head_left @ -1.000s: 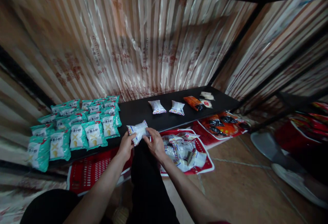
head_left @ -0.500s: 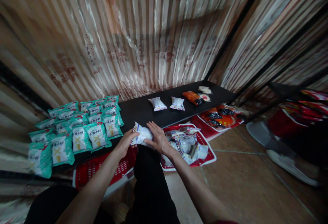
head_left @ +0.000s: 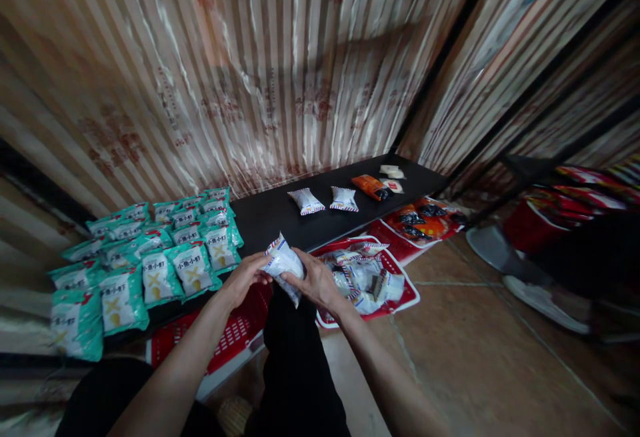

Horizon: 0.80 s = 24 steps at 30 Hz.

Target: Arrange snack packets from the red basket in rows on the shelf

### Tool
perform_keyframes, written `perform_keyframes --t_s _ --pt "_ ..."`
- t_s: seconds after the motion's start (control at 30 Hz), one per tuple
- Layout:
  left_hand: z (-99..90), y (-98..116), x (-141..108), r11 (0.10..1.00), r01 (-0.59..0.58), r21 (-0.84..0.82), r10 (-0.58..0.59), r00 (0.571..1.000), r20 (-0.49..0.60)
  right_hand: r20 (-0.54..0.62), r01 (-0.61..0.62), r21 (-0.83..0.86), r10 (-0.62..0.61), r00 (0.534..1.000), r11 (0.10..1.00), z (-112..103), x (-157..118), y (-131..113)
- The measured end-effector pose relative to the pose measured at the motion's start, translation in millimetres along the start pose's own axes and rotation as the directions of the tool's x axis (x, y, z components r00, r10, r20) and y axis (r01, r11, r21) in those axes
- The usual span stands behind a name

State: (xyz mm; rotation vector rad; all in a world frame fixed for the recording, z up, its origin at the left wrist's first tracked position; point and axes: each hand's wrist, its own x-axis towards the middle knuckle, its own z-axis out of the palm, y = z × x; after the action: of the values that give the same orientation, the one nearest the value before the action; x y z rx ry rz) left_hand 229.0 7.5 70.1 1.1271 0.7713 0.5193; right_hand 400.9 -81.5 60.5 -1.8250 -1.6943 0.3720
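Note:
Between my two hands is a white snack bag (head_left: 285,260) with a striped edge, held tilted above my knee. My left hand (head_left: 246,280) grips its left side, fingers curled under it. My right hand (head_left: 317,282) closes on its right side, thumb across the front. Two similar white bags, one on the left (head_left: 306,201) and one on the right (head_left: 344,198), lie on the black shelf (head_left: 265,214) beyond my hands. Just right of my right hand, a red basket (head_left: 411,297) with a white rim holds several more of these bags.
Rows of teal snack bags (head_left: 155,276) fill the shelf's left end. An orange bag (head_left: 369,186) and small white packets (head_left: 393,171) lie farther right. Another red basket (head_left: 220,340) is under the shelf. A person's shoe (head_left: 543,304) stands on the tiled floor at right.
The white bag has turned more upright in my hands. My right hand has gone from lying spread against it to wrapping round its right side. The view has shifted slightly.

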Motion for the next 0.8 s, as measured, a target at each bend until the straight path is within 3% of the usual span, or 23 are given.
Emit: perform_keyframes --t_s 0.1,0.2,0.4,0.5,0.63,0.8 --pt "2.4 -2.2 -2.6 1.0 -0.024 0.005 0.024 0.998 -0.054 -0.068 -0.072 -0.051 0.068 0.995 0.996 0.9 -3.0 -8.5" --pt "11.4 -7.1 -5.5 0.998 -0.056 0.009 0.057 0.982 -0.178 -0.143 -0.165 -0.126 0.147 0.979 0.978 4.6 -6.2 -17.9" --pt "29.1 -24.9 -7.2 0.974 -0.212 -0.073 0.164 0.895 -0.415 -0.19 -0.221 -0.095 0.2 0.961 0.971 20.1 -7.5 -37.9" --pt "25.4 -29.7 -5.0 0.974 -0.228 -0.001 0.197 0.842 -0.502 -0.162 -0.213 -0.013 0.208 0.965 0.977 26.3 -7.1 -48.8" --pt "12.2 -27.5 -3.5 0.971 -0.163 0.173 0.235 0.771 -0.592 -0.072 -0.234 0.148 0.246 0.966 0.961 32.8 -8.0 -58.3" --pt "3.3 -22.2 -7.0 0.933 -0.119 0.339 0.319 0.709 -0.629 0.016 -0.242 0.457 0.265 0.964 0.856 44.4 -12.6 -59.6"
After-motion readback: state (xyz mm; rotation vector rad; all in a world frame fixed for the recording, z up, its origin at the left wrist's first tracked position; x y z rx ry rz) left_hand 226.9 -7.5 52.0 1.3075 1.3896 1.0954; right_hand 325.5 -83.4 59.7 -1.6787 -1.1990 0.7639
